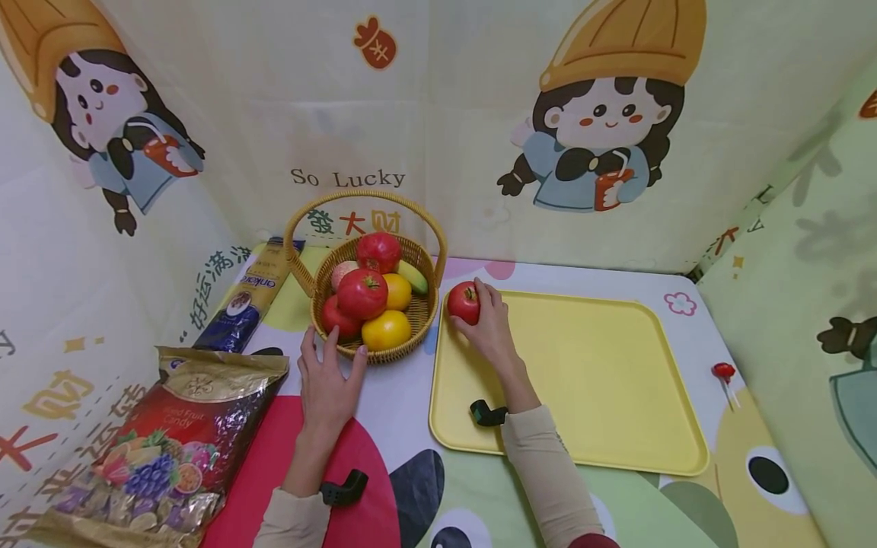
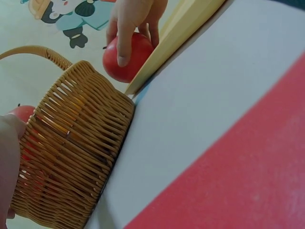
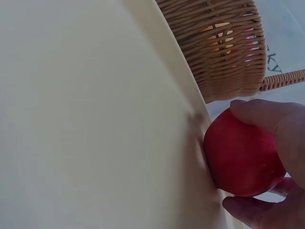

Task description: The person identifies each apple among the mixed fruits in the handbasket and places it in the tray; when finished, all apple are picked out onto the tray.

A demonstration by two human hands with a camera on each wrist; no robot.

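Observation:
My right hand [image 1: 488, 327] grips a red apple [image 1: 464, 303], thumb on one side and fingers on the other. The apple is at the far left corner of a yellow tray [image 1: 569, 380], right by its rim in the right wrist view. My left hand [image 1: 330, 384] has its fingers spread at the near rim of a wicker basket [image 1: 393, 354], with fingertips close to the fruit. Inside the basket are several red fruits [image 1: 361, 294], orange-yellow fruits [image 1: 387, 330] and a green-yellow fruit [image 1: 412, 277]. Its tall handle arches over them.
Left of the basket lies a blue and gold packet [image 1: 250, 297], with a large candy bag [image 1: 161, 449] in front of it. A small red lollipop [image 1: 722, 371] lies right of the tray. Printed cloth walls [image 1: 452, 137] enclose the table.

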